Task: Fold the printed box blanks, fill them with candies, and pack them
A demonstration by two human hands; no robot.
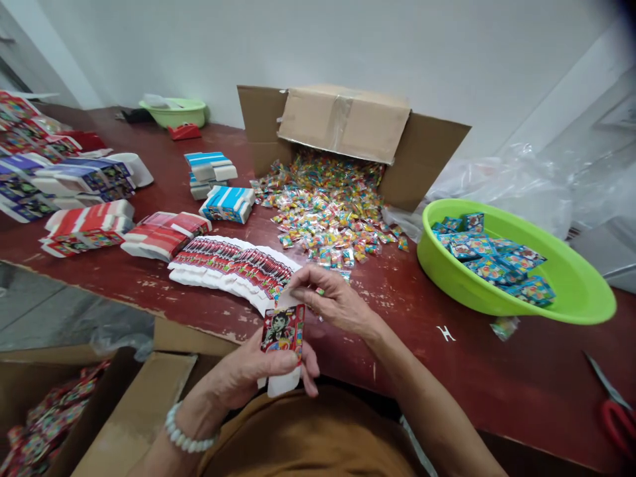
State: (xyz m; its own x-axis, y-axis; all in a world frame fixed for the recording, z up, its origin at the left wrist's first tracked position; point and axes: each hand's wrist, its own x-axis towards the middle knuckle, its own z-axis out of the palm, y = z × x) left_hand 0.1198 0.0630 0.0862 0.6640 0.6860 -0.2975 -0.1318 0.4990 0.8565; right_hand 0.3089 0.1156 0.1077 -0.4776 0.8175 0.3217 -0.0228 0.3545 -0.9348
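Bare bench (477, 377) between green tub (442, 271) and scissors (616, 395), passable bar small white piece (446, 333) and loose packet (505, 328). Narrow lane between tub and candy pile (328, 205); carton flap (427, 159) and plastic film (405, 222) obstruct its far end. Left of right hand (338, 301), fanned boxes (228, 265) block; stacked bundles (169, 228) behind.

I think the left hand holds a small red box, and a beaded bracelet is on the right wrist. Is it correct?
Not quite: the head view shows the beaded bracelet on the left wrist. The left hand does hold a small red box.
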